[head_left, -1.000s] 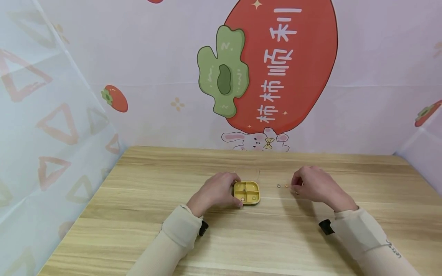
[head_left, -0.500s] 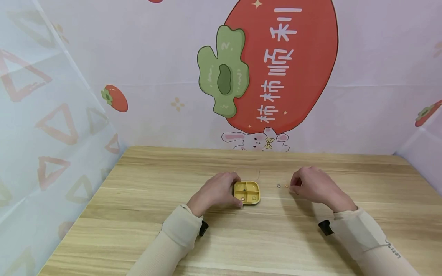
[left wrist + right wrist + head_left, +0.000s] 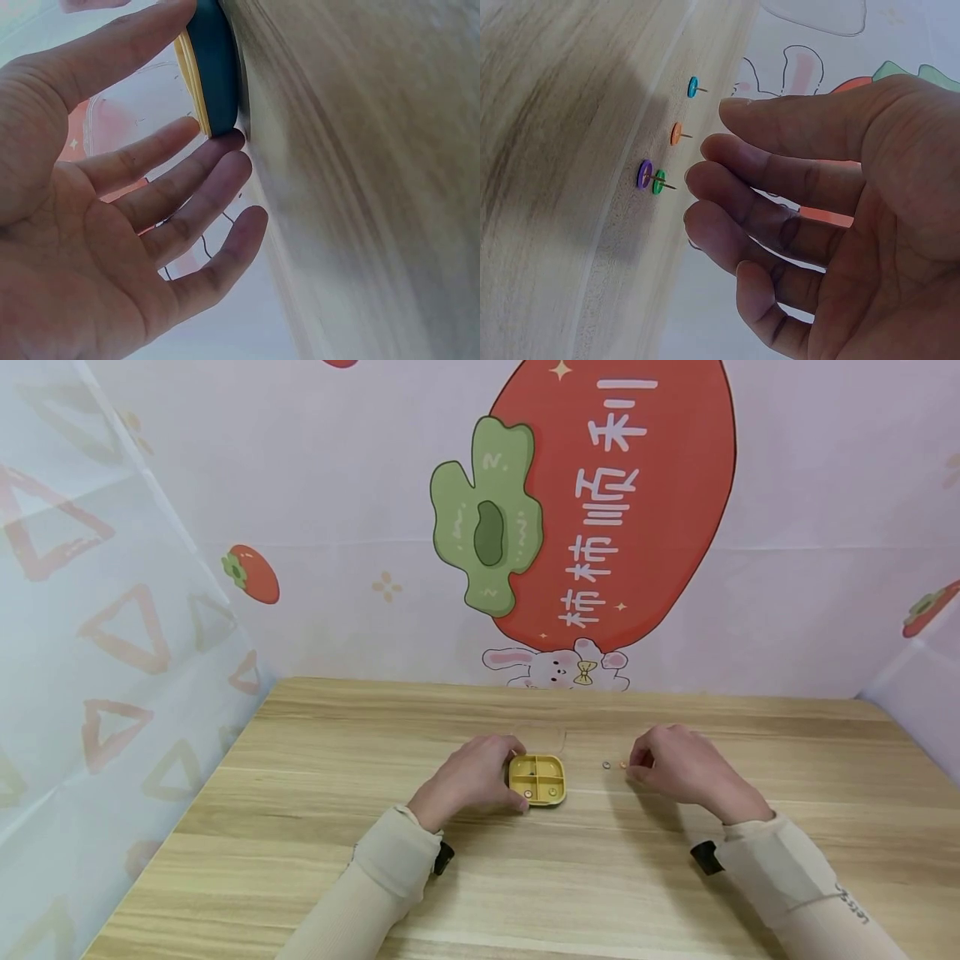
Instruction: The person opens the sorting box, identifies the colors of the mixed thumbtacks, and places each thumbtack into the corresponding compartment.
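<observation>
My left hand grips a small yellow box between thumb and fingers; the left wrist view shows its dark teal outer side. Dividers split the box into several compartments, with a thumbtack in the near left one and another thumbtack in the near right. In the right wrist view a blue thumbtack, an orange thumbtack, a purple thumbtack and a green thumbtack rest on their heads, pins up. Just above them my right hand hovers, fingers loosely bent, holding nothing visible.
A clear lid stands raised behind the box, hard to make out. The wooden table meets a printed cloth backdrop at the far edge, with cloth on both sides.
My right hand has shifted slightly left. A tack seen under it a second ago is hidden from the head view now. The left hand and box have stayed put.
</observation>
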`<state>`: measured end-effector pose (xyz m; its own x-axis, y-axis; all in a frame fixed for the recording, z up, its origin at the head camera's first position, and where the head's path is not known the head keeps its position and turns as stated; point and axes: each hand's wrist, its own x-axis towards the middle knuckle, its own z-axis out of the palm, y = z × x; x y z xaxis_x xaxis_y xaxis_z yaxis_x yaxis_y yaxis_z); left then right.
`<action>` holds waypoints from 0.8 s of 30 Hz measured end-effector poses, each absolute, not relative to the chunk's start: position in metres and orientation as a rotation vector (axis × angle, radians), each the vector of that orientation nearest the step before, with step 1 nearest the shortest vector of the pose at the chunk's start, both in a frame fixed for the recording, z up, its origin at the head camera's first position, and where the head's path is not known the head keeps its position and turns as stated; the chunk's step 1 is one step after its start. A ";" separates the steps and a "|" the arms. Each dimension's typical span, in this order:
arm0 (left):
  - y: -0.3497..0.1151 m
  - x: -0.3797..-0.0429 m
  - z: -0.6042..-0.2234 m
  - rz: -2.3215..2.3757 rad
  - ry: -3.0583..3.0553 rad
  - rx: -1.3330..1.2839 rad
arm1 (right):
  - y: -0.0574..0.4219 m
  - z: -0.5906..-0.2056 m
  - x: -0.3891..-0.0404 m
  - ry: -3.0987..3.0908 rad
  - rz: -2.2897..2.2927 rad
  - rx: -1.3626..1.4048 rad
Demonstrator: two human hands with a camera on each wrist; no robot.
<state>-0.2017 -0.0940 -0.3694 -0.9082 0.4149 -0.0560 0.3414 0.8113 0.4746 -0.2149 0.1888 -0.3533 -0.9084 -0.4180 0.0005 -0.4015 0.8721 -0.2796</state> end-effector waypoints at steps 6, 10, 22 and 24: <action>-0.093 -0.202 -0.370 0.697 2.838 0.601 | 0.187 -0.353 -0.214 2.979 -0.421 -0.671; -0.093 -0.201 -0.370 0.712 2.840 0.596 | 0.187 -0.354 -0.214 2.981 -0.413 -0.669; -0.089 -0.198 -0.367 0.666 2.877 0.556 | 0.188 -0.354 -0.215 2.980 -0.422 -0.667; -0.089 -0.198 -0.367 0.660 2.879 0.552 | 0.190 -0.354 -0.216 2.980 -0.424 -0.677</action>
<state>-0.1984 -0.0893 -0.3665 -0.9235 0.3804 -0.0500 0.3206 0.8368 0.4439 -0.2157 0.1895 -0.3542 -0.9022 -0.4313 0.0058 -0.4158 0.8660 -0.2779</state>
